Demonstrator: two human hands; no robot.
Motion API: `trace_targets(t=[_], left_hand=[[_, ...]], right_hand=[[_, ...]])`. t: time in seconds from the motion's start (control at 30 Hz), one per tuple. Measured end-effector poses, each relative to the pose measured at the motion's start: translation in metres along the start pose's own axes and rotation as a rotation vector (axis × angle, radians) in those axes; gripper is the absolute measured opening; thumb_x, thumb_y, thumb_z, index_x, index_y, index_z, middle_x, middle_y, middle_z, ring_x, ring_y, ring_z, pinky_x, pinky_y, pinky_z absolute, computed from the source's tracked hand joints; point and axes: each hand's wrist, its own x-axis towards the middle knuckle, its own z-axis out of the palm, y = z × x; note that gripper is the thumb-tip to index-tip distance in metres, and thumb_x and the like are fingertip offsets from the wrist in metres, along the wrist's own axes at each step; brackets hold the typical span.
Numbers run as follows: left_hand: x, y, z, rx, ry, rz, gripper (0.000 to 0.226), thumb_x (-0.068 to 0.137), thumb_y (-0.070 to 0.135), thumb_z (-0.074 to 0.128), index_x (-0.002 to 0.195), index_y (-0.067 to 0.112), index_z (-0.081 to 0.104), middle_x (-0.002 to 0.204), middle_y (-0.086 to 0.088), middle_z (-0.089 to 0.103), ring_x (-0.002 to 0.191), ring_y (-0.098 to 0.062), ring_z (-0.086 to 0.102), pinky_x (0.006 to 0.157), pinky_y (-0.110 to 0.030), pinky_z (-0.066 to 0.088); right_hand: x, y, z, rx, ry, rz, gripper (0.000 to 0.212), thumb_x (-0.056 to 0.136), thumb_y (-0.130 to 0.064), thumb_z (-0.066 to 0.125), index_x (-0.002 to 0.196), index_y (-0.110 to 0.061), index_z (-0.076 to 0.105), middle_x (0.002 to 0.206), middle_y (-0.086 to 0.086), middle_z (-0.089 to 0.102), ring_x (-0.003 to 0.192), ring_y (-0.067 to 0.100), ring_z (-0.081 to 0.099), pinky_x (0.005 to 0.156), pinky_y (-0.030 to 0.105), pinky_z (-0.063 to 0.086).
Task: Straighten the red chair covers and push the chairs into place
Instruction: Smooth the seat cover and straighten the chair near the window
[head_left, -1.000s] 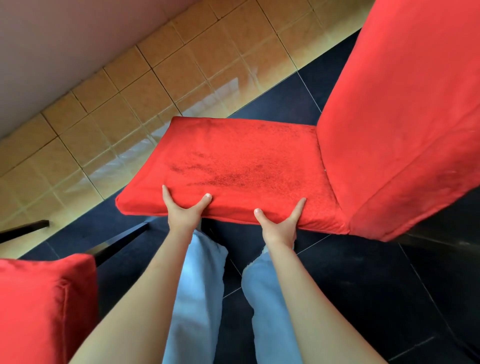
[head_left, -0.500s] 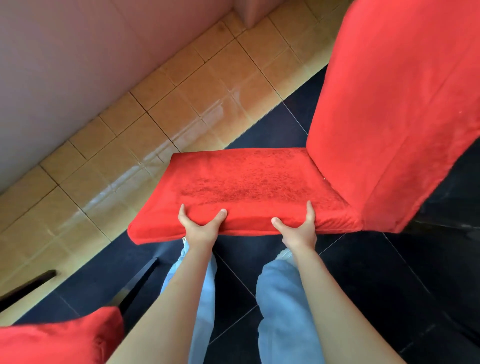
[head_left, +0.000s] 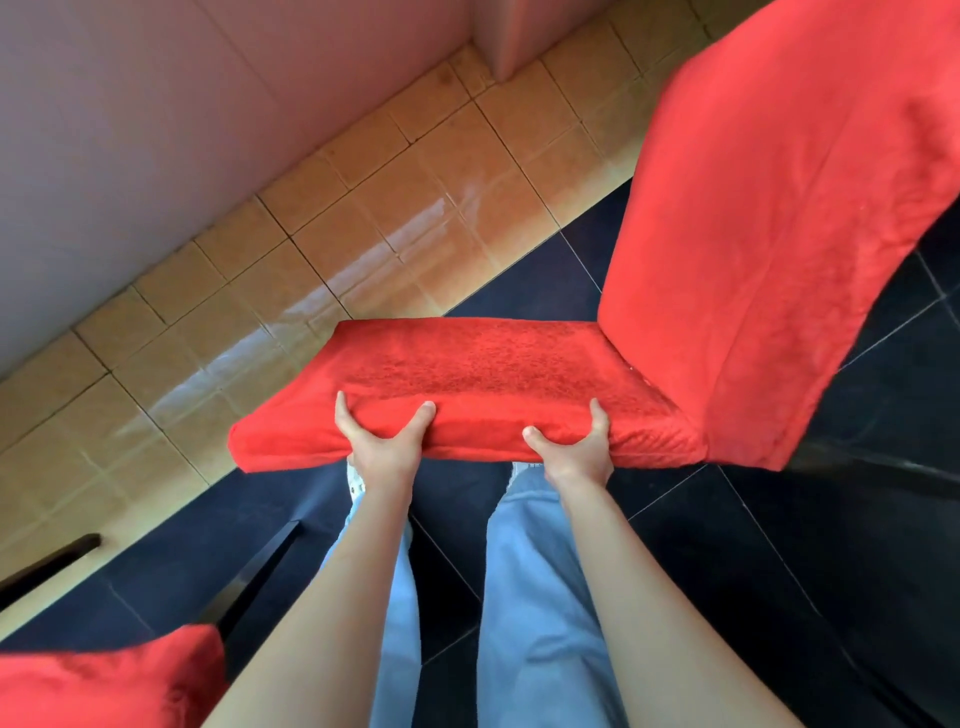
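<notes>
Red-covered seat (head_left: 483, 374) stands over the dark floor tiles (head_left: 779, 519), backrest (head_left: 769, 208) at right. Left hand (head_left: 382, 447) and right hand (head_left: 574, 452) grip its near edge: thumbs lie on the front face, fingers curl under, out of sight. Second red cover (head_left: 104, 680) at lower left.

Left hand (head_left: 385, 446) and right hand (head_left: 577, 453) gripping near edge of red fabric-covered chair seat (head_left: 467, 379), thumbs on top, above dark tiled floor (head_left: 779, 519).

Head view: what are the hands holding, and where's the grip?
Both the left hand and right hand hold the red-covered chair seat by its near side edge, thumbs on the side face; fingers hidden beneath.
</notes>
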Motion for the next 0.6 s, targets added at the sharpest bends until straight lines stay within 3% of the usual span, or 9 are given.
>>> trace_targets(t=[0.07,0.27,0.47,0.6], left_hand=[[-0.001,0.008,0.004,-0.013,0.008,0.03,0.12,0.036,0.072,0.075,0.139,0.056,0.014,0.112,0.012,0.04,0.103,-0.012,0.043,0.09,-0.028,0.033],[0.003,0.026,0.016,-0.072,0.046,0.068,0.105,0.06,0.045,0.086,0.142,0.049,0.02,0.115,0.002,0.039,0.111,-0.015,0.034,0.09,-0.026,0.03],[0.009,0.044,0.027,-0.076,0.066,0.057,0.102,0.063,0.044,0.085,0.141,0.049,0.02,0.119,-0.007,0.037,0.109,-0.015,0.027,0.086,-0.026,0.029],[0.011,0.054,0.03,-0.088,0.071,0.021,0.103,0.061,0.045,0.086,0.14,0.051,0.021,0.132,-0.016,0.036,0.102,-0.016,0.03,0.081,-0.024,0.03]], right_hand=[[0.001,-0.009,0.0,-0.003,0.007,-0.005,0.094,0.071,-0.027,0.085,0.146,-0.04,0.03,0.13,0.013,0.055,0.114,0.027,0.055,0.085,0.024,0.039],[0.003,-0.033,0.001,-0.024,0.022,-0.01,0.086,0.071,-0.028,0.084,0.141,-0.039,0.037,0.124,0.014,0.058,0.108,0.027,0.056,0.087,0.03,0.043],[0.007,-0.054,0.002,-0.022,0.038,-0.021,0.081,0.071,-0.027,0.084,0.139,-0.035,0.04,0.124,0.014,0.058,0.112,0.03,0.056,0.087,0.029,0.041],[0.01,-0.065,0.001,-0.031,0.029,-0.021,0.08,0.071,-0.029,0.084,0.138,-0.035,0.04,0.122,0.013,0.058,0.097,0.023,0.051,0.086,0.032,0.043]])
